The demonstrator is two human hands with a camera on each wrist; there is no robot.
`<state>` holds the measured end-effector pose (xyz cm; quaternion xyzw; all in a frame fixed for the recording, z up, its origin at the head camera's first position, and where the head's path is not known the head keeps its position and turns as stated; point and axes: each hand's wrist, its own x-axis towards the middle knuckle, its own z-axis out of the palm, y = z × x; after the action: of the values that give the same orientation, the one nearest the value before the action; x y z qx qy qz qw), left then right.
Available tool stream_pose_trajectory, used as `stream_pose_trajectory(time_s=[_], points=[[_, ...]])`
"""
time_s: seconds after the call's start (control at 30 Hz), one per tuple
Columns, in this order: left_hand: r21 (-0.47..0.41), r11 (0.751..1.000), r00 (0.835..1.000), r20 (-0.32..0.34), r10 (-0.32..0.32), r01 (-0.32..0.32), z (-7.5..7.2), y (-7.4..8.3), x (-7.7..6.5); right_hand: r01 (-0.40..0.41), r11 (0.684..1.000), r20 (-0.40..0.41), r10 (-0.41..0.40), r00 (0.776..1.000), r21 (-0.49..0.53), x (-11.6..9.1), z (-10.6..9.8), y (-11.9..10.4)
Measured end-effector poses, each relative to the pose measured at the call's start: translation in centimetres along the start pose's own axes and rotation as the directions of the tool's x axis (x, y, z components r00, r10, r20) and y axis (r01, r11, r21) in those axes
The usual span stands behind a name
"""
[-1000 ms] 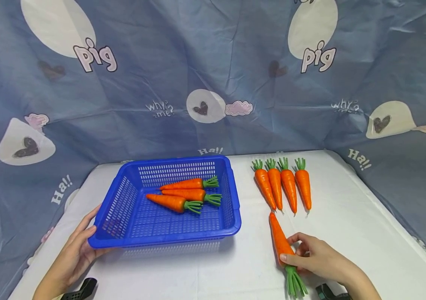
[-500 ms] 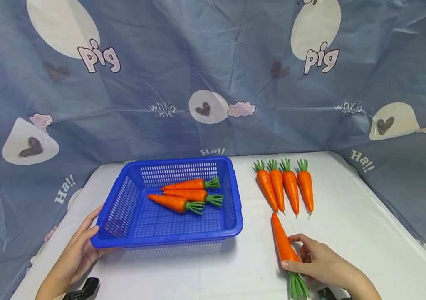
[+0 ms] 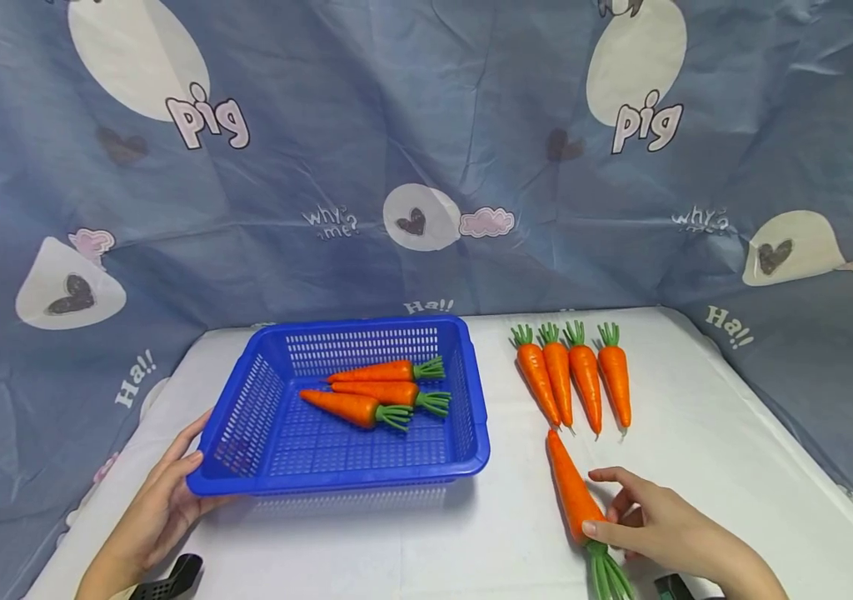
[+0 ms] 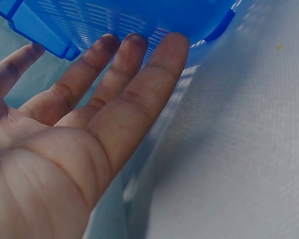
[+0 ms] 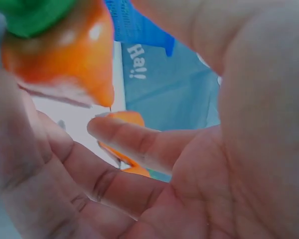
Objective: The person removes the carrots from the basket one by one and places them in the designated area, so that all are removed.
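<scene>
Head view: left hand (image 3: 145, 517) is sitting at the near left corner of the blue basket (image 3: 336, 481), one fingertip touching the rim. Fingers are staying fairly straight, not wrapping anything; the left wrist view is showing them extending against the mesh wall. Cannot tell whether the basket's base is lying flat. Right hand (image 3: 655, 521) is hovering low at the right side of a carrot (image 3: 573, 490), fingers loosely bent, not gripping. Thumb tip is lying at the carrot near its green end; index fingertip is standing clear of it. Right wrist view is too blurred to settle any other contact. That carrot is lying on the white worktop (image 3: 396, 554), right of the basket, green end facing the person, tip pointing away. Its tip is lying near the tips of four carrots (image 3: 558, 379) that are lying in a row beyond, green tops facing the back; the rightmost is sitting slightly apart. Three carrots (image 3: 355, 408) are lying close together inside the basket, tips pointing left, greens right. A blue printed sheet (image 3: 284, 275) is hanging behind.
</scene>
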<state>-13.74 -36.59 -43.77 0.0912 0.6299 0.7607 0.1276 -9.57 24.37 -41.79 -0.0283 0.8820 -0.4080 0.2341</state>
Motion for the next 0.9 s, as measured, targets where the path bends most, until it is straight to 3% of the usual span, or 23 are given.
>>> stream_pose_trajectory(time_s=[0.27, 0.53, 0.7, 0.9], points=[[0.016, 1.000, 1.000, 0.003, -0.008, 0.008, 0.2, 0.1, 0.0, -0.005, 0.999, 0.000, 0.005, 1.000, -0.036, -0.3, -0.8, 0.2], [0.048, 0.999, 1.000, -0.018, -0.016, 0.017, 0.2, 0.2, 0.1, 0.131, 0.988, -0.015, -0.133, 0.991, -0.084, -0.7, -2.1, -0.3], [0.045, 0.999, 1.000, -0.002, -0.006, 0.006, 0.2, 0.3, 0.1, 0.190, 0.971, -0.040, -0.198, 0.979, -0.146, -0.5, -3.1, -2.1], [-0.006, 1.000, 0.999, 0.039, 0.015, -0.015, 0.0, 0.1, -0.1, 0.294, 0.927, -0.024, -0.308, 0.951, -0.233, 0.5, -3.9, -5.7]])
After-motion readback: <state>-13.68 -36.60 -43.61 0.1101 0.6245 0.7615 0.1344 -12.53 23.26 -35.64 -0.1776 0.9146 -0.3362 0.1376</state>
